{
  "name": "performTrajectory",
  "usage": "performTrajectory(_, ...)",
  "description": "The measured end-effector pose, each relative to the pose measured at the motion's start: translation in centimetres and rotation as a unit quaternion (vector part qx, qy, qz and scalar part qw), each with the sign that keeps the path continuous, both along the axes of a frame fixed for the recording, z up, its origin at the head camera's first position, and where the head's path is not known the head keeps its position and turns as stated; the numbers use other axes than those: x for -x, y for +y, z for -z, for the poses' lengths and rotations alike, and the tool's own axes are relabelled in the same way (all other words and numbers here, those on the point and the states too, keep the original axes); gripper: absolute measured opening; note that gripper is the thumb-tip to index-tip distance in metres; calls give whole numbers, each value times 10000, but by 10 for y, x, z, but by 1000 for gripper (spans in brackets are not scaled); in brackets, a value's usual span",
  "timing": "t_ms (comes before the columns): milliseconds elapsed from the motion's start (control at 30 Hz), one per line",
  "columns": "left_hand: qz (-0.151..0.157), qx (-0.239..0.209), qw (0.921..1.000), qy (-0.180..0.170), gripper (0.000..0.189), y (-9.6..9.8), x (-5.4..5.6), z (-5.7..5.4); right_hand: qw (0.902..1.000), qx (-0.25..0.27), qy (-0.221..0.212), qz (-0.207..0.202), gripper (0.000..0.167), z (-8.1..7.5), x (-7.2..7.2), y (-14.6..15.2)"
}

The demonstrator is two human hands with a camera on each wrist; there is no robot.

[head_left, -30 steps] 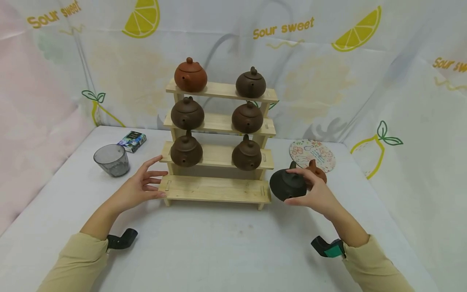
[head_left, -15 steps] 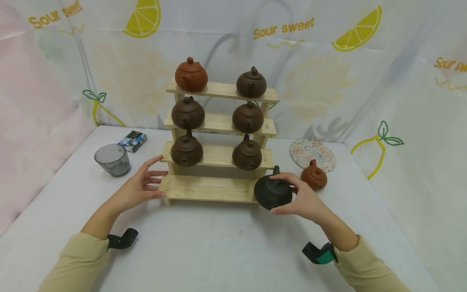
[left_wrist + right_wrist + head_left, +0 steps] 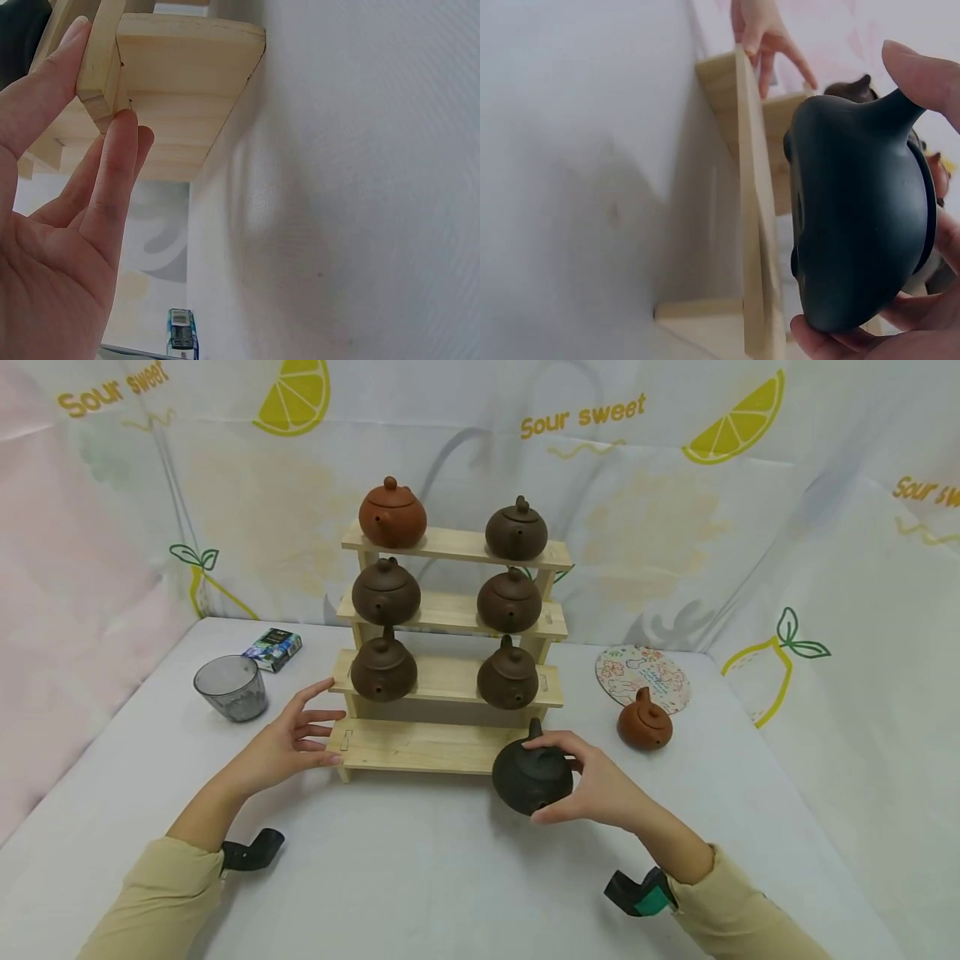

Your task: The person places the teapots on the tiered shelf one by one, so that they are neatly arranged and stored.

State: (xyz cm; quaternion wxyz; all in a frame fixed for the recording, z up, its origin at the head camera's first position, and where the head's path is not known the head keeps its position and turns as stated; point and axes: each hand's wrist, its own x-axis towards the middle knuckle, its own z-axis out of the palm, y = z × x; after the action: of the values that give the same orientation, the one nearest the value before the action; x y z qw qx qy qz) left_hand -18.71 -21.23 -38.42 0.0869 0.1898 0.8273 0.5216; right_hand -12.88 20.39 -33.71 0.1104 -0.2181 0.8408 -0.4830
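My right hand point(image 3: 603, 785) grips a black teapot point(image 3: 528, 777) with thumb and fingers on opposite sides. The pot overlaps the right front end of the lowest tier in the head view. Close up in the right wrist view, the teapot point(image 3: 859, 210) has my thumb at its spout, and the stand's board point(image 3: 751, 202) is just beside its base. My left hand point(image 3: 281, 747) holds the left end of the stepped wooden stand point(image 3: 420, 747). In the left wrist view its thumb and fingers lie about a board end point(image 3: 101, 75).
Brown teapots and one reddish teapot point(image 3: 392, 517) sit in pairs on the upper tiers. A small orange-brown teapot point(image 3: 645, 722) stands right, before a patterned round mat point(image 3: 642, 677). On the left are a grey glass bowl point(image 3: 231, 689) and a small box point(image 3: 273, 649).
My right hand has carried the black teapot left and nearer to me, from beside the stand to its lowest tier's front right end. The small orange-brown teapot is uncovered. My left hand stays put.
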Motion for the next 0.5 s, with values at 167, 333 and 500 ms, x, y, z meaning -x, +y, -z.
performTrajectory(167, -14, 27, 10000, 13, 103, 1, -1, -2, 9995, 89, -98, -277, 70, 0, 6, -21)
performTrajectory(333, -15, -10, 10000, 23, 102, 0, -2, -2, 9990, 186, -69, -395, 71, 1, 12, -43)
performTrajectory(500, 17, -3, 10000, 26, 102, 0, -2, -2, 9988, 258, -2, -424, 71, 4, 20, -63)
